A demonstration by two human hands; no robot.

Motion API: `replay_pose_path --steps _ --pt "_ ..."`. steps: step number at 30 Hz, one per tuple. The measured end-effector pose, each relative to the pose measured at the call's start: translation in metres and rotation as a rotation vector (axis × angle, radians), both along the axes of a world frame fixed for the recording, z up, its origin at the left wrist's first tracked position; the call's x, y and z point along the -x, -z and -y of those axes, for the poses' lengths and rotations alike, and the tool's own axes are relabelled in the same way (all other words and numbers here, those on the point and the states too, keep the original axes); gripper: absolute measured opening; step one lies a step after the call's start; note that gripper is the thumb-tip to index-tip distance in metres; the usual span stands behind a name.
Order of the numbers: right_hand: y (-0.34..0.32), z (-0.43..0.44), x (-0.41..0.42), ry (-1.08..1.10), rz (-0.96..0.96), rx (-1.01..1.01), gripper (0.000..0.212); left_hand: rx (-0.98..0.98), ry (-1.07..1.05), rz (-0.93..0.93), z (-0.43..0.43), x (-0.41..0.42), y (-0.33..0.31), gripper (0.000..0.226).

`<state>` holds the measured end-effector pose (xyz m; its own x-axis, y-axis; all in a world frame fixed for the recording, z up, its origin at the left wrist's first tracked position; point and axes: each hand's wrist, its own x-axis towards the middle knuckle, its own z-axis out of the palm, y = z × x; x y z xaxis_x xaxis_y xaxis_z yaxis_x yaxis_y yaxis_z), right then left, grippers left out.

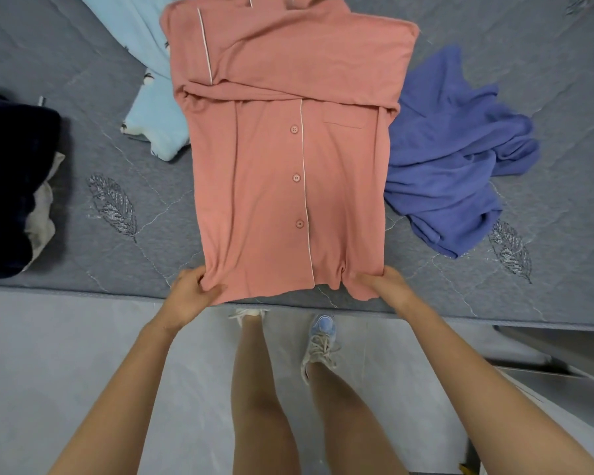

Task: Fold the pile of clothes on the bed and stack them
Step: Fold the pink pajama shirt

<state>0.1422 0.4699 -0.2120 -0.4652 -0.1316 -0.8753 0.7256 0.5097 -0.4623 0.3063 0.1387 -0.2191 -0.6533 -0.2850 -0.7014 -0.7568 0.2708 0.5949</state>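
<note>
A pink button-up shirt (275,186) with white piping lies front-up on the grey quilted bed (117,214), its sleeves folded across the chest. My left hand (191,291) pinches the hem's left corner at the bed's near edge. At the hem's right corner my right hand (381,281) grips the cloth. A crumpled blue garment (456,159) lies to the right of the shirt. A light blue garment (151,97) lies partly under the shirt at the upper left. A dark navy garment (7,180) over a beige one (43,214) sits at the far left.
The bed's front edge (83,289) runs across the middle of the view. Below it is a pale floor (66,354) with my legs and sneakers (319,344). A white furniture edge (546,365) stands at the lower right.
</note>
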Motion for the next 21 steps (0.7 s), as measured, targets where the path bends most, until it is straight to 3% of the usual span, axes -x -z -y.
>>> replay_pose_path --steps 2,5,8,10,12,16,21 --pt "-0.003 0.011 0.006 0.030 0.053 0.048 0.031 0.022 -0.025 -0.050 0.001 0.002 -0.006 0.018" --pt "-0.010 0.039 0.028 0.177 0.070 0.155 0.020 -0.187 -0.289 -0.147 -0.003 0.034 -0.027 0.017" --pt "-0.020 0.073 0.063 0.337 0.009 0.247 0.023 -0.348 -0.493 -0.253 0.008 0.080 -0.039 0.012" --pt "-0.026 0.095 0.090 0.409 -0.027 0.307 0.016 -0.465 -0.567 -0.313 0.019 0.118 -0.047 0.022" --pt "-0.033 0.117 0.118 0.494 -0.040 0.354 0.011 -0.523 -0.599 -0.372 0.031 0.159 -0.055 0.023" --pt "-0.048 0.158 0.177 0.721 -0.083 0.367 0.035 -0.577 -0.719 -0.412 0.064 0.232 -0.067 0.046" --pt "-0.059 0.188 0.247 0.868 -0.257 0.261 0.033 -0.477 -0.587 -0.477 0.109 0.302 -0.083 0.056"
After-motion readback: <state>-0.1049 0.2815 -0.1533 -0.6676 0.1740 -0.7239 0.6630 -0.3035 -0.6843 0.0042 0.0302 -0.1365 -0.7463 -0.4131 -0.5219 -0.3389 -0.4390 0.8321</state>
